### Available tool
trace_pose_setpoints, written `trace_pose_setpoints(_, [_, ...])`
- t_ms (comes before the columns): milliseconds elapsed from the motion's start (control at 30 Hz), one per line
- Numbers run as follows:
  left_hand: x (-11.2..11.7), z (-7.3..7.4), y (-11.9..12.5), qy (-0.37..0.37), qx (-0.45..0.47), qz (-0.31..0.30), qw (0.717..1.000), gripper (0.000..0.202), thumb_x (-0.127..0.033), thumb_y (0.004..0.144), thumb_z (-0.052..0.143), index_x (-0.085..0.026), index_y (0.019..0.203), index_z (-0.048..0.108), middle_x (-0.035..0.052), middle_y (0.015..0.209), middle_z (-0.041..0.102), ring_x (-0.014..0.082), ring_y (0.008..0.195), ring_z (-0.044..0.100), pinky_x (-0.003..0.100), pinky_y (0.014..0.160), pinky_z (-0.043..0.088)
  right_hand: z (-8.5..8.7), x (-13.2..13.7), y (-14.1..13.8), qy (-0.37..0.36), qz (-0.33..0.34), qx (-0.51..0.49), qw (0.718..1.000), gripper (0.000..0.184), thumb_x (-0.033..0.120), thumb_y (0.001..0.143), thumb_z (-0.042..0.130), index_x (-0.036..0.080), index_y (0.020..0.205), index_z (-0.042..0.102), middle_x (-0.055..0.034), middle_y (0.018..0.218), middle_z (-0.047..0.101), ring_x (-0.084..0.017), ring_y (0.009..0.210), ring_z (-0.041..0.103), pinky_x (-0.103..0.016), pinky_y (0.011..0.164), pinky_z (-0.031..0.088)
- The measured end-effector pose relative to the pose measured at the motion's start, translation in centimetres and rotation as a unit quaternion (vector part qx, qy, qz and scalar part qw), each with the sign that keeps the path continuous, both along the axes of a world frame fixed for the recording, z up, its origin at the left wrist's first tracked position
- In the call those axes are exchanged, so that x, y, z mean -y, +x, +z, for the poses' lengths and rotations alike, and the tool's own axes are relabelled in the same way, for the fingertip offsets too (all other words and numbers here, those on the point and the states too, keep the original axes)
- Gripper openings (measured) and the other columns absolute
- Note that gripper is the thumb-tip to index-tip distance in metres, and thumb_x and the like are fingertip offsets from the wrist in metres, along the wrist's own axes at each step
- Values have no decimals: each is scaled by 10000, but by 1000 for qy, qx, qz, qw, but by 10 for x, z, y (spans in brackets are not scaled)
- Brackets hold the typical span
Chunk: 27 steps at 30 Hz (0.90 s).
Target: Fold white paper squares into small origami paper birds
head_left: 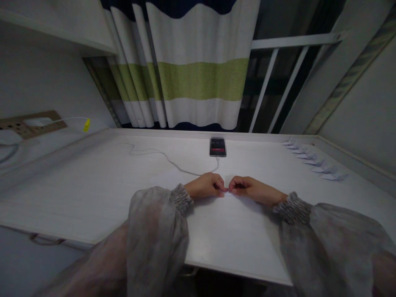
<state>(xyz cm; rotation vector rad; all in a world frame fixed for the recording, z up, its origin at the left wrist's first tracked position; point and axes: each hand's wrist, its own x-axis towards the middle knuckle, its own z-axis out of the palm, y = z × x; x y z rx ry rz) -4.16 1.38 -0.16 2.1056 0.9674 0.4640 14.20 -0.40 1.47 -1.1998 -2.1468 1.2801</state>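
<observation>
My left hand (208, 185) and my right hand (252, 189) meet at the middle of the white desk, fingertips almost touching. Between them lies a small piece of white paper (228, 194), mostly hidden by the fingers and pale against the desktop. Thumb and fingers of each hand are closed in a pinch on it. How the paper is folded cannot be made out. At the right back, several folded white paper pieces (323, 169) with pointed tips stand in a slanting row.
A phone (218, 147) with a blurred screen lies beyond my hands, with a white cable (176, 165) running left from it. A wooden-coloured socket strip (43, 123) with plugs is on the left wall. Curtains (204, 80) hang behind the white desk (93, 194).
</observation>
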Motion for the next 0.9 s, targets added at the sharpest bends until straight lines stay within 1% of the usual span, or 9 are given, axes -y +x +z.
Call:
trace_pose_setpoints(100, [-1, -1, -1, 8, 2, -8, 1000, 126, -207, 601, 659, -133, 703, 670, 14, 803, 589, 88, 668, 521, 195, 623, 392, -1, 2, -5, -24, -31, -4, 999, 155, 303, 668, 541, 157, 668, 488, 46, 596, 446, -79, 555, 393, -223, 532, 326])
trace_pose_setpoints(200, [0, 0, -1, 9, 9, -17, 1000, 131, -223, 612, 650, -133, 704, 671, 13, 790, 584, 90, 667, 521, 195, 617, 392, -8, 3, -11, 36, -83, 23, 996, 187, 282, 601, 617, 162, 632, 476, 50, 581, 449, -79, 549, 393, -210, 503, 312])
trace_pose_setpoints(267, [1, 1, -1, -1, 15, -11, 1000, 132, -210, 606, 649, -129, 708, 667, 13, 789, 584, 94, 677, 528, 198, 630, 399, -13, 2, -13, 51, -101, 35, 993, 151, 232, 594, 614, 163, 629, 484, 50, 578, 459, -78, 547, 402, -206, 500, 314])
trace_pose_setpoints(467, [1, -1, -2, -18, 16, -3, 1000, 137, -201, 596, 653, -129, 712, 657, 16, 830, 592, 105, 720, 548, 214, 683, 415, -7, -1, -11, 12, -73, 13, 997, 127, 59, 552, 532, 155, 618, 480, 69, 543, 399, -69, 523, 366, -204, 503, 298])
trace_pose_setpoints(567, [0, -3, -2, -12, 26, -13, 999, 129, -199, 608, 650, -138, 721, 665, 20, 855, 587, 105, 742, 548, 214, 702, 415, -2, 0, -3, -21, -55, -29, 998, 191, 47, 516, 532, 154, 672, 507, 59, 593, 428, -74, 551, 379, -212, 529, 314])
trace_pose_setpoints(633, [0, -3, -2, -8, 29, -17, 999, 137, -200, 618, 646, -138, 738, 670, 25, 853, 583, 104, 740, 546, 214, 704, 415, 0, 0, 5, -62, -43, -88, 993, 290, 47, 484, 557, 156, 750, 525, 36, 694, 483, -81, 609, 421, -219, 575, 347])
trace_pose_setpoints(733, [2, 1, -2, 0, 28, -23, 999, 131, -203, 634, 641, -140, 744, 673, 26, 838, 581, 104, 750, 543, 214, 722, 411, -2, -3, 18, -84, -84, -177, 977, 370, 85, 486, 595, 167, 838, 520, 14, 801, 506, -87, 662, 459, -231, 621, 382])
trace_pose_setpoints(833, [5, 4, -1, 0, 27, -21, 999, 102, -194, 641, 639, -142, 723, 668, 22, 830, 583, 102, 752, 541, 217, 743, 408, -7, -6, 23, -13, -132, -154, 979, 258, 158, 571, 590, 161, 822, 528, 8, 762, 496, -97, 649, 466, -247, 618, 400])
trace_pose_setpoints(900, [6, 5, -1, 2, 25, -14, 1000, 95, -190, 640, 641, -144, 720, 666, 20, 834, 585, 100, 746, 541, 220, 746, 408, -9, -5, 21, 55, -103, -85, 990, 166, 208, 660, 552, 157, 817, 558, -7, 753, 495, -114, 664, 477, -269, 629, 413])
